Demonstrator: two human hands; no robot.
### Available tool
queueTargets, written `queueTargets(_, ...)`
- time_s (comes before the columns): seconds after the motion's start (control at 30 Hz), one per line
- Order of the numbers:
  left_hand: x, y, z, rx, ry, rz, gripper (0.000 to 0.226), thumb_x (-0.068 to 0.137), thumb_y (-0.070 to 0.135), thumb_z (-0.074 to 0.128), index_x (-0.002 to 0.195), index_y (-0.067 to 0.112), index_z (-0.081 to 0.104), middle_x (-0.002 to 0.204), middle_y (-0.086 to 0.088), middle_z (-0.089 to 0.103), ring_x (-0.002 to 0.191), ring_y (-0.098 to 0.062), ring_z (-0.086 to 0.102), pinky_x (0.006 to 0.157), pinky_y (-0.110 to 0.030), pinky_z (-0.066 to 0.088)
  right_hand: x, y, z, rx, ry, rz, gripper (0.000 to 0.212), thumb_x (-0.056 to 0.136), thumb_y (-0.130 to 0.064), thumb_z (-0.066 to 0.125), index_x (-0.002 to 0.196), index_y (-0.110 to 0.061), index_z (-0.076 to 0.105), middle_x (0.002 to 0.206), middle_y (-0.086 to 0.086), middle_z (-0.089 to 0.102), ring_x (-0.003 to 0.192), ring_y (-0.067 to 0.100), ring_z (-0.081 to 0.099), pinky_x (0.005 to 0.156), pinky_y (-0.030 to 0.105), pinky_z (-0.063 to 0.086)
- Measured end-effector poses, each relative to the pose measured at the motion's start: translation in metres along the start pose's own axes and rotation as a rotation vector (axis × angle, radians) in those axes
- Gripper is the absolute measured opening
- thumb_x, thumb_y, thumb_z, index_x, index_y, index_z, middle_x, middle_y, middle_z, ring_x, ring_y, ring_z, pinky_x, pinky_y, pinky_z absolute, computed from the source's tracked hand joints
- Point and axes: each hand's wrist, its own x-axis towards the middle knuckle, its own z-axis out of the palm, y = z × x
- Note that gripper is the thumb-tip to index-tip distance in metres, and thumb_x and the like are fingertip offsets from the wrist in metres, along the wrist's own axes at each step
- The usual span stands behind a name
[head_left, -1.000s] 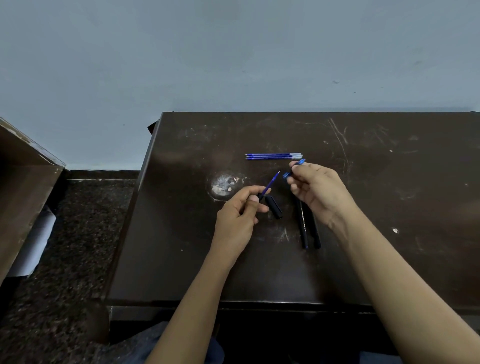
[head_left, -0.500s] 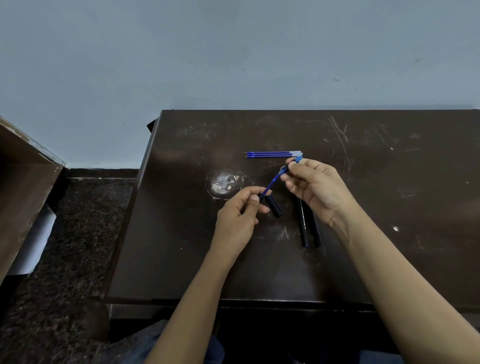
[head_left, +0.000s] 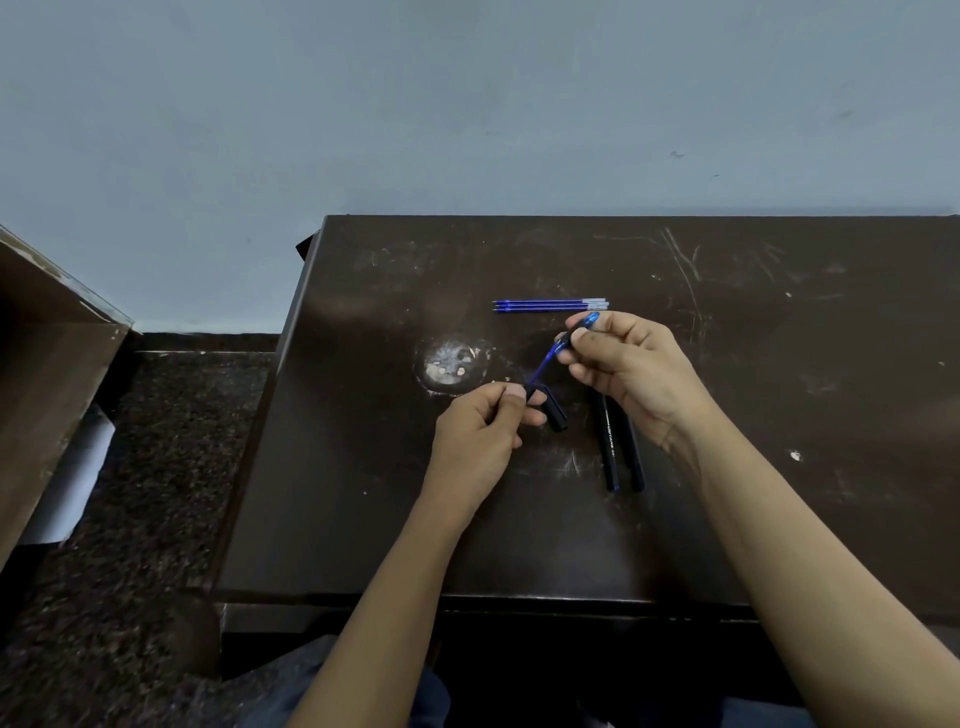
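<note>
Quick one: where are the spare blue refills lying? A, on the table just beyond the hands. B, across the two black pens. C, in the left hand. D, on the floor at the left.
A: the refills lie side by side on the table, just beyond the left hand and right hand, which hold a pen between them.

Arms: left forearm (head_left: 395, 587) and right forearm (head_left: 810, 545), bare to the frame edge | Hands: left hand (head_left: 480, 431), right hand (head_left: 631, 374), bare, short nails | Clothing: dark blue-grey trousers (head_left: 332, 686) (only the lap shows, bottom edge)
</note>
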Motion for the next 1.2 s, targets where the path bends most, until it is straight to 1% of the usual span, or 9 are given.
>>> queueTargets(0.1,-0.001,0.001,0.001,0.007,0.006,0.005,0.026,0.099,0.028,0.050,0.091,0.023,0.074,0.073,0.014,0.074,0.050,0.006,0.050,0.056,-0.004,0.041,0.001,0.000,-0.001,0.080,0.056,0.010,0.021,0.089,0.000,0.058,0.072,-0.012,0.063,0.080,0.002,0.066,0.070,0.009,0.066,0.064,0.018,0.054)
queueTargets(0.33,-0.002,0.003,0.000,-0.004,0.003,0.015,0.026,0.099,0.025,0.049,0.093,0.020,0.073,0.067,0.018,0.072,0.053,0.009,0.054,0.053,-0.004,0.040,0.001,0.001,-0.001,0.086,0.041,0.010,0.020,0.089,-0.001,0.058,0.072,-0.011,0.062,0.081,0.001,0.067,0.069,0.009,0.066,0.064,0.017,0.054)
queueTargets(0.47,-0.001,0.003,0.000,0.015,0.006,0.012,0.025,0.099,0.025,0.049,0.092,0.022,0.073,0.067,0.019,0.071,0.053,0.011,0.055,0.053,-0.004,0.040,0.002,0.001,-0.001,0.034,0.030,0.002,0.007,0.090,-0.002,0.058,0.088,-0.006,0.063,0.079,0.004,0.065,0.069,0.009,0.065,0.065,0.018,0.054)
queueTargets(0.63,-0.002,0.002,0.000,0.022,0.001,0.024,0.026,0.099,0.027,0.049,0.088,0.027,0.072,0.069,0.019,0.072,0.053,0.010,0.054,0.053,-0.004,0.041,0.002,0.002,-0.003,-0.088,0.005,-0.008,0.012,0.089,-0.001,0.057,0.100,0.000,0.063,0.087,0.012,0.064,0.071,0.011,0.063,0.067,0.019,0.054)
queueTargets(0.77,-0.002,0.002,-0.001,0.017,-0.004,0.027,0.025,0.098,0.028,0.050,0.088,0.029,0.072,0.070,0.018,0.072,0.055,0.010,0.056,0.054,-0.004,0.041,0.001,0.003,-0.001,-0.108,-0.024,-0.002,0.013,0.090,-0.001,0.057,0.100,-0.004,0.064,0.086,0.013,0.064,0.073,0.012,0.063,0.068,0.019,0.054)
queueTargets(0.9,-0.003,0.001,0.000,0.004,0.014,0.011,0.023,0.096,0.034,0.052,0.085,0.032,0.072,0.078,0.012,0.074,0.055,-0.002,0.063,0.054,-0.011,0.046,-0.001,0.004,0.000,-0.159,-0.116,0.037,0.014,0.088,0.000,0.059,0.101,-0.001,0.065,0.079,0.009,0.066,0.069,0.011,0.064,0.065,0.018,0.054)
queueTargets(0.97,-0.004,0.001,0.000,0.019,0.015,0.010,0.024,0.096,0.035,0.050,0.085,0.033,0.071,0.079,0.011,0.074,0.064,-0.007,0.068,0.054,-0.016,0.048,-0.002,0.006,0.003,-0.186,-0.159,0.062,0.014,0.088,0.001,0.059,0.100,-0.001,0.065,0.076,0.008,0.067,0.067,0.010,0.065,0.064,0.017,0.054)
queueTargets(1.1,-0.002,0.001,-0.001,0.097,0.034,0.008,0.031,0.098,0.035,0.046,0.079,0.035,0.070,0.070,0.015,0.073,0.065,0.008,0.061,0.063,-0.020,0.041,-0.002,0.008,0.007,-0.163,-0.158,0.068,0.013,0.088,0.002,0.059,0.097,-0.003,0.065,0.074,0.007,0.067,0.066,0.009,0.064,0.062,0.016,0.054)
queueTargets(1.2,-0.001,0.001,-0.001,0.108,0.028,0.009,0.027,0.096,0.031,0.051,0.078,0.035,0.071,0.072,0.018,0.073,0.063,0.005,0.060,0.064,-0.022,0.046,-0.001,0.009,0.006,-0.164,-0.145,0.062,0.012,0.087,0.003,0.060,0.094,-0.005,0.066,0.072,0.005,0.067,0.065,0.008,0.064,0.061,0.015,0.053)
